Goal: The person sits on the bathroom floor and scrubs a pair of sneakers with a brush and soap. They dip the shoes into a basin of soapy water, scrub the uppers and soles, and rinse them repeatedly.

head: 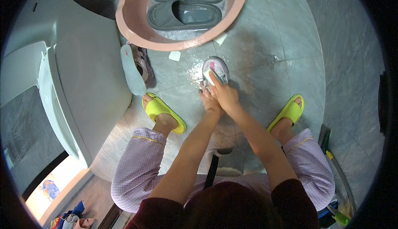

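A wet, pale sneaker (221, 64) with a pink strip stands on the grey tiled floor, toe pointing away from me. My left hand (209, 100) grips it near its back, and much of the heel is hidden under my hands. My right hand (227, 95) crosses just over the left one. Pinched in its fingers is a white scrubbing block (209, 74) with a darker edge, pressed to the upper of the sneaker; whether it is a sponge or a brush I cannot tell. Wet foam glistens on the tiles beside the shoe.
Ahead stands a pink basin (186, 45) with two grey slippers (199, 12) in sudsy water. Two white pieces (174, 56) lie near its rim. On the left, an insole (132, 70) leans on another shoe (144, 64) beside a white appliance (90, 58). Yellow-green slippers (163, 114) cover my feet.
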Tool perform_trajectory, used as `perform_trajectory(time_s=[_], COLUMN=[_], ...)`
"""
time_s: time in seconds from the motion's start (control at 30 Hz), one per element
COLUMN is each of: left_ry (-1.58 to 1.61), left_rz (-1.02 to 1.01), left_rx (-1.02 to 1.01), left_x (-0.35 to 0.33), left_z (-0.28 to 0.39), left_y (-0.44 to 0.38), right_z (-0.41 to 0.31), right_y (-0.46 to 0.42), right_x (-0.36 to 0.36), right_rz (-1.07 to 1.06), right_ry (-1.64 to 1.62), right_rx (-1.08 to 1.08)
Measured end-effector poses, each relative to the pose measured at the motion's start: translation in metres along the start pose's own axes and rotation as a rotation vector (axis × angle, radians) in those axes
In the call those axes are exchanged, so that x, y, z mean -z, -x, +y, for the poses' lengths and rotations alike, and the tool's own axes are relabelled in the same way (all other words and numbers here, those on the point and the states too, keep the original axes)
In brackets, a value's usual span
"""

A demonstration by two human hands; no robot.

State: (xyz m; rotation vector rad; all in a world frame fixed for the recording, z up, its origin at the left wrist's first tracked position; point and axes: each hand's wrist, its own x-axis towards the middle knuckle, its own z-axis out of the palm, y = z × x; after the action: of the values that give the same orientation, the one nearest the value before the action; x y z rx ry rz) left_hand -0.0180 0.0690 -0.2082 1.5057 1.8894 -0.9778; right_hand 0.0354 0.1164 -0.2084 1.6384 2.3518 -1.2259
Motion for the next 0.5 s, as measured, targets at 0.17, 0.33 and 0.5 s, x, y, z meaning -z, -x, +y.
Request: perform_trajectory(time_s=[0.17, 0.33, 0.5], left_ry=[0.024, 0.005, 0.020], left_rz=[-0.022, -0.031, -0.029], left_rx=[-0.073, -0.036, 0.002], left_x=[0.017, 0.024, 0.024], left_z=[-0.002, -0.003, 0.000], left_y=[0.009, 0.015, 0.013], right_z=[-0.016, 0.007, 0.033], right_y=[-0.057, -0.040, 0.045], right_x=[0.028, 0.033, 0.009], right_rz=[0.074, 0.104, 0.048], right_ry=[-0.036, -0.283, -0.378], right_rx=[-0.015, -0.131, -0.203])
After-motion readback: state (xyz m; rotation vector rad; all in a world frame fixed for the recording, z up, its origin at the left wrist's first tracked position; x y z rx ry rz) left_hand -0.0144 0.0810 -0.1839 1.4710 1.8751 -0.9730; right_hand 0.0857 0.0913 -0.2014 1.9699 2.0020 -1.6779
